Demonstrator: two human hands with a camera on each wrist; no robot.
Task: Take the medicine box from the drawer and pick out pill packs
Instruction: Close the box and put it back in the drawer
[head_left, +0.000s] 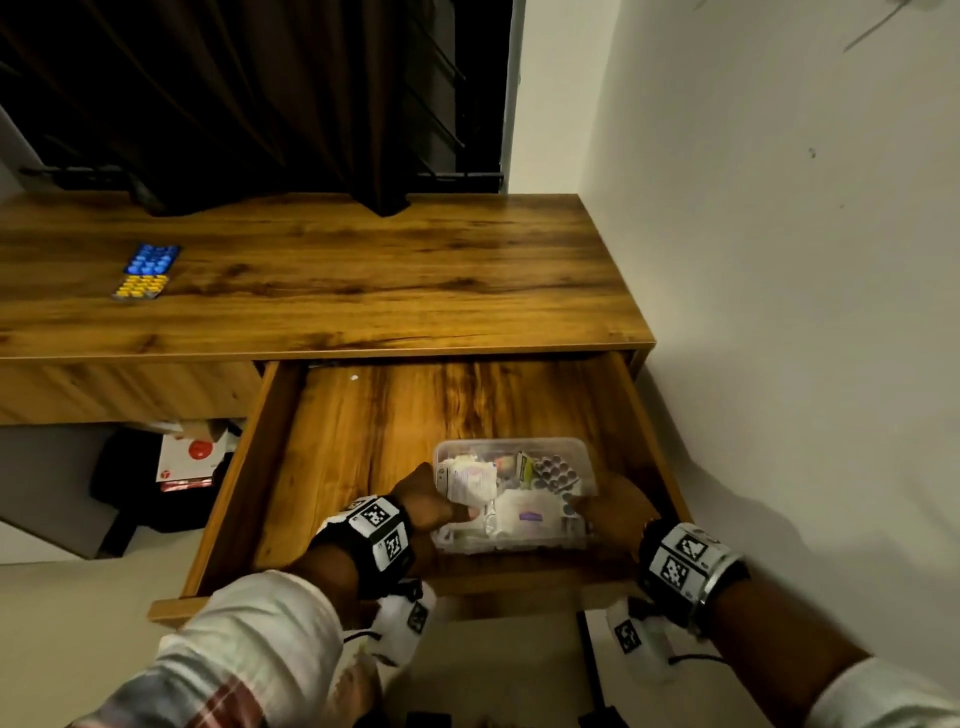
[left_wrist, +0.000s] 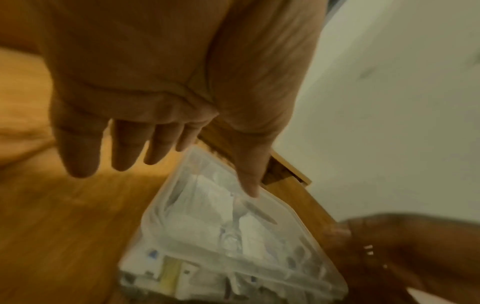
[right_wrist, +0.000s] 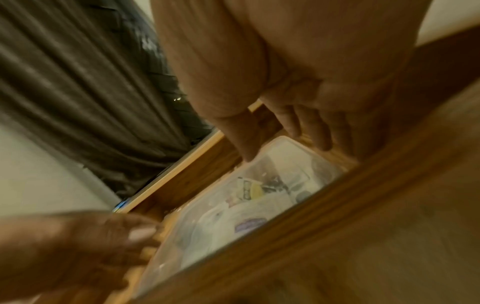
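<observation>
A clear plastic medicine box (head_left: 514, 493) with its lid on lies at the front right of the open wooden drawer (head_left: 363, 441). Packets and blister packs show through its lid (left_wrist: 226, 236) (right_wrist: 246, 205). My left hand (head_left: 431, 501) is at the box's left end. Its thumb touches the lid and its fingers (left_wrist: 80, 162) reach straight down beside the box. My right hand (head_left: 608, 506) is at the right end, thumb (right_wrist: 245, 154) on the lid's edge, fingers down between box and drawer side. A blue pill pack (head_left: 151, 259) and a yellow pill pack (head_left: 139, 287) lie on the desk.
The wooden desk top (head_left: 363, 260) stretches behind the drawer, with a dark curtain (head_left: 260, 104) at its back. A white wall (head_left: 779, 312) stands close on the right. Bags and a red-and-white package (head_left: 187, 462) sit under the desk at the left.
</observation>
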